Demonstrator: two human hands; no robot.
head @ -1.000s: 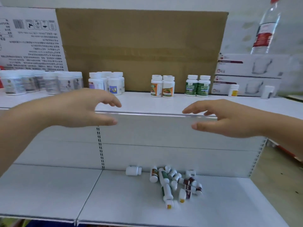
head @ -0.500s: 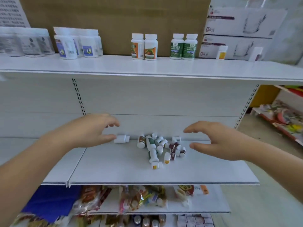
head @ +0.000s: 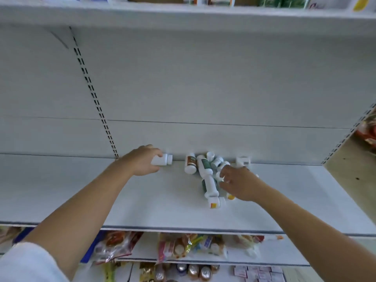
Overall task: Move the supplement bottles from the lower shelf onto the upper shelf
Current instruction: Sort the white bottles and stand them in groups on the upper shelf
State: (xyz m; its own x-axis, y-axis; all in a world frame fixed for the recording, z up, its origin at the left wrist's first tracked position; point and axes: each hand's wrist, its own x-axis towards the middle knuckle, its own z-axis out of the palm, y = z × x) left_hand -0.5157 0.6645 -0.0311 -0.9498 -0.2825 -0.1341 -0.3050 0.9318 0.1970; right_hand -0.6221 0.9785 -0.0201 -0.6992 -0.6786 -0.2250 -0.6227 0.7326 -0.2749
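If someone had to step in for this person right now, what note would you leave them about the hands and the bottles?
Left hand: grips a plain white bottle lying on its side at the back of the lower shelf.
Right hand: fingers are in the pile of bottles further right; I cannot tell whether it grips one.
Done: none of these is lifted yet.
Left: carry the white bottle and the whole pile to the upper shelf.
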